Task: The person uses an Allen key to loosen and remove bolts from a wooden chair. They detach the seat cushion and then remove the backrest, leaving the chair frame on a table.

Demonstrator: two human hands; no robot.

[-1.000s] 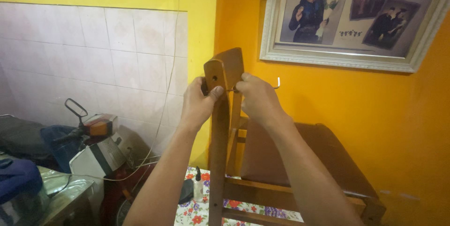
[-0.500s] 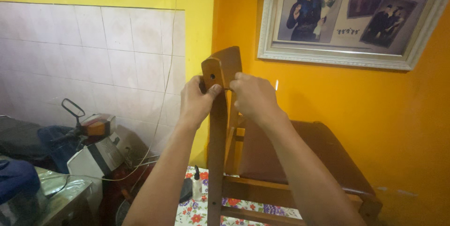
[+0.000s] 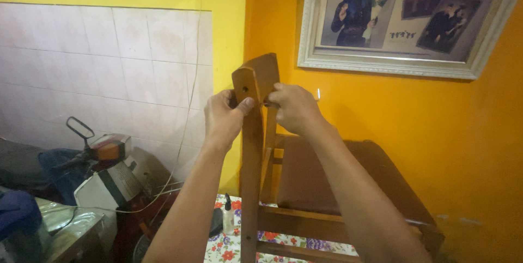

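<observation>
A brown wooden chair (image 3: pixel 256 148) lies tipped on a table, one leg pointing up in front of me. My left hand (image 3: pixel 222 117) grips that leg just below its rounded top, thumb pressed on the front face beside a small hole. My right hand (image 3: pixel 291 106) is closed on a thin metal tool (image 3: pixel 318 94) set against the leg's right side; only its shiny tip shows beyond my knuckles. The chair's dark padded seat (image 3: pixel 310 181) faces me behind my right forearm.
A flowered tablecloth (image 3: pixel 223 246) with a small clear bottle (image 3: pixel 229 215) and a dark object lies under the chair. A motorbike (image 3: pixel 103 170) stands at the left by a tiled wall. A framed picture (image 3: pixel 403 17) hangs on the orange wall.
My right hand has turned the metal tool; its bent end stuck out to the right a second ago and now only a short tip shows. The view drifted slightly.
</observation>
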